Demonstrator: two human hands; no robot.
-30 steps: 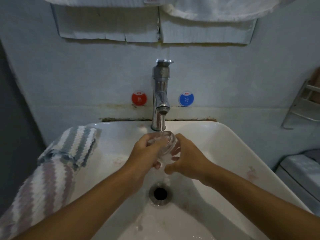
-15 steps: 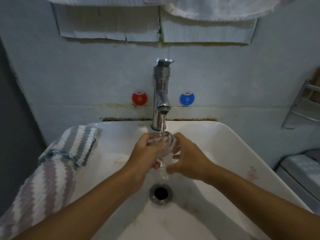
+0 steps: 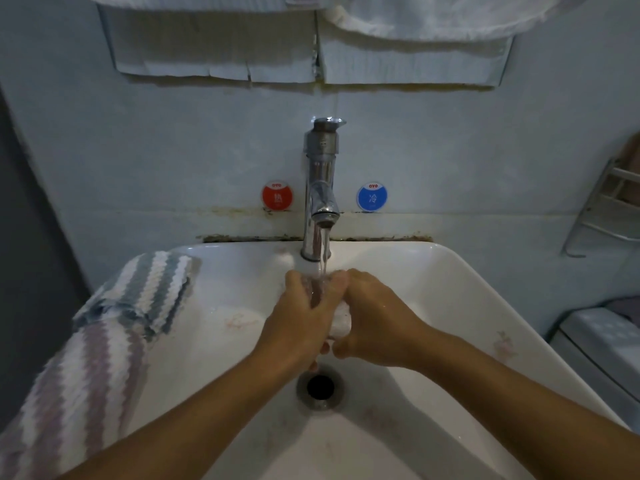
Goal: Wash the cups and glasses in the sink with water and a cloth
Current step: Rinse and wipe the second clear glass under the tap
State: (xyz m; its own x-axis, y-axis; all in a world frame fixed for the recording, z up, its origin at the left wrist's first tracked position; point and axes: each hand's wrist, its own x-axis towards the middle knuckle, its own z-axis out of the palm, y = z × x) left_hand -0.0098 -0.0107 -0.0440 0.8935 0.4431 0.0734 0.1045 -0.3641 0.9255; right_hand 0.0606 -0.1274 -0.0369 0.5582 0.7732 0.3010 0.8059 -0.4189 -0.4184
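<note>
Glass sits under the tap stream, over the sink. Left hand and right hand both wrap fingers round it. Likely light, rigid, wet-slick, fragile: best held by the wall, not the rim. Cloth lies on the left rim, unused.
</note>
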